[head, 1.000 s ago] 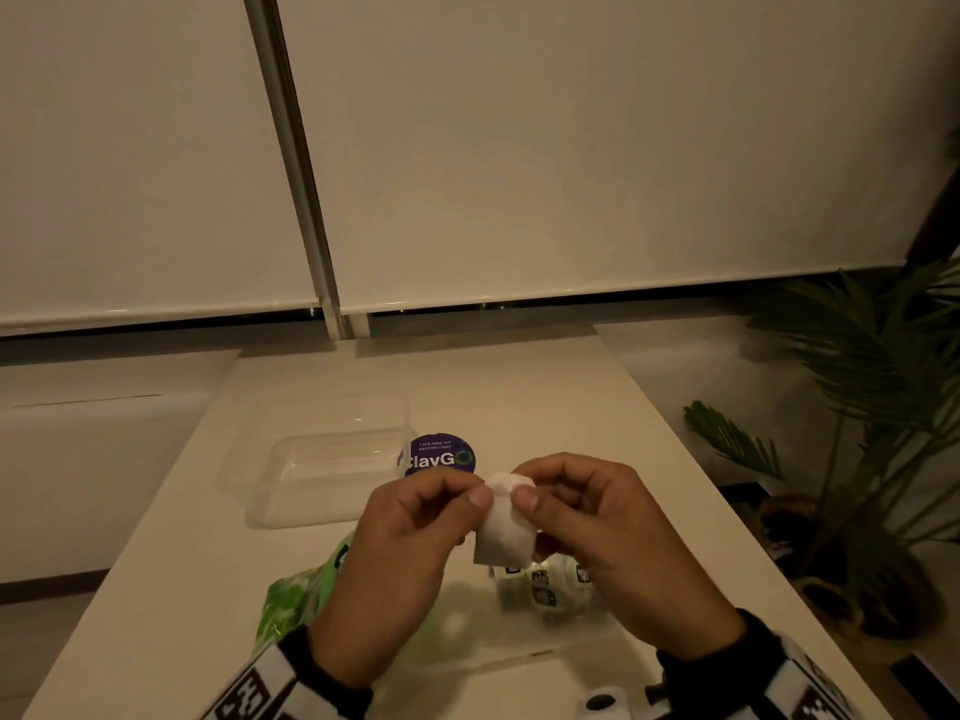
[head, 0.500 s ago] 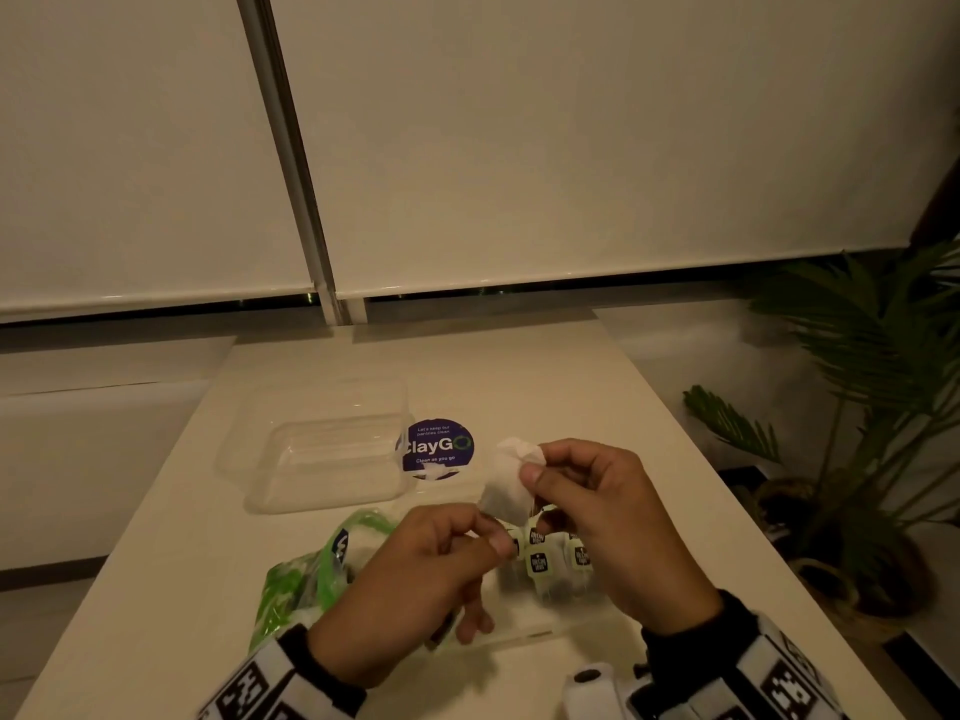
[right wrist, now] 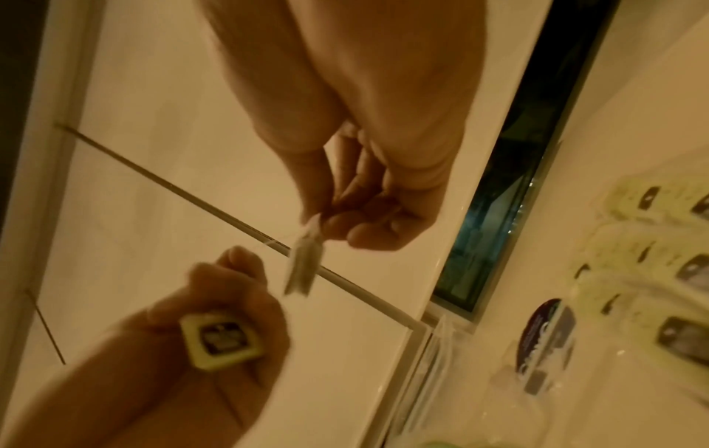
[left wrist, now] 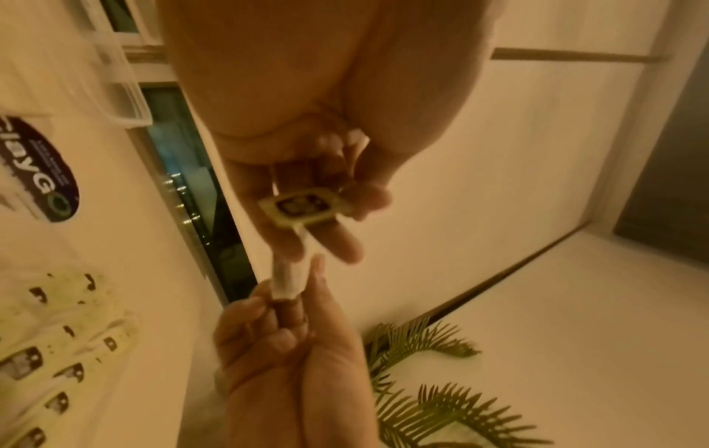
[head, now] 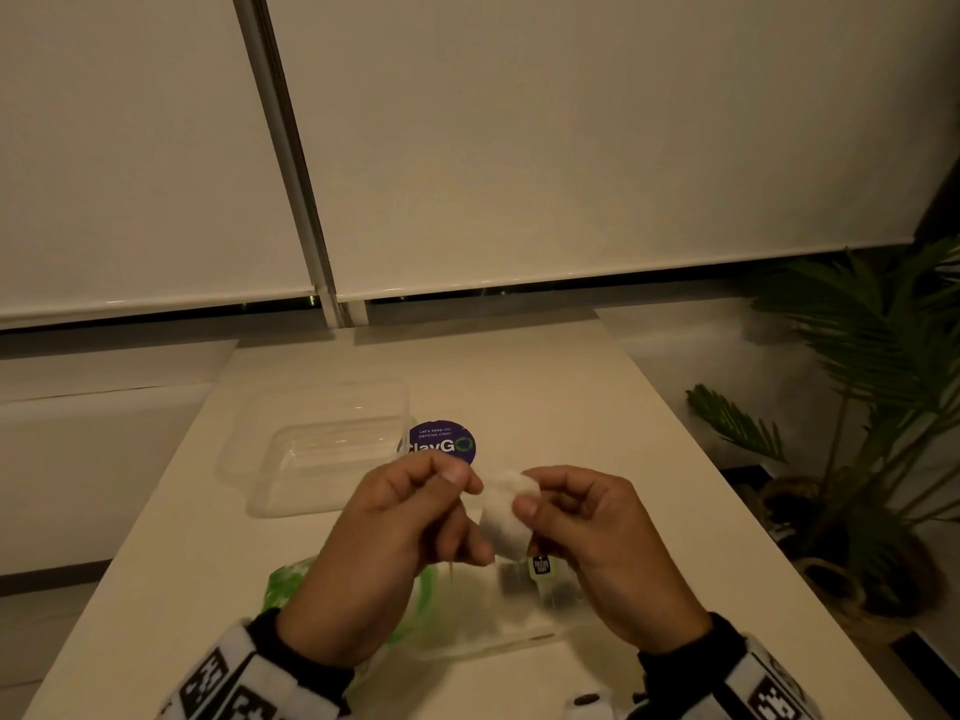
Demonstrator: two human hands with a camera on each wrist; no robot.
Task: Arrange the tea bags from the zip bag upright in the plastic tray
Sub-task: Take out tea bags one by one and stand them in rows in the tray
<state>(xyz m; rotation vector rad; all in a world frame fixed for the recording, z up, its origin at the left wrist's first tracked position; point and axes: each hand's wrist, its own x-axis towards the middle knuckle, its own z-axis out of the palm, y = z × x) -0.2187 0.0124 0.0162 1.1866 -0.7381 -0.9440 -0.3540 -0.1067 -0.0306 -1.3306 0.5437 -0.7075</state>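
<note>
- One tea bag (head: 503, 514) hangs in the air between my two hands, above the zip bag (head: 488, 605) and on the near side of the tray (head: 332, 449).
- My right hand (head: 602, 553) pinches the tea bag's upper edge between thumb and forefinger; its other fingers are curled in.
- My left hand (head: 395, 537) has thumb and forefinger pressed together right at the tea bag's upper left corner; from the head view I cannot tell whether they grip the paper or only a string.
- From the left wrist view, the tea bag's tag (left wrist: 300, 206) lies against my left hand's curled fingers (left wrist: 345, 242), and the tea bag (left wrist: 287, 279) runs from it to my right hand (left wrist: 283, 342).
- From the right wrist view, the tag (right wrist: 220, 341) sits in front of my left hand (right wrist: 215, 303), while the tea bag (right wrist: 303, 266) dangles from my right hand (right wrist: 368, 209).
- More tea bags with tags lie inside the zip bag, flat on the table (head: 571, 397).
- Nearer me than the tray, the zip bag's green part (head: 285, 579) shows under my left wrist.
- Just right of the tray, a round purple sticker (head: 441, 441) lies on the table.
- Further right of the tray, off the table, stands a palm plant (head: 872, 356).
</note>
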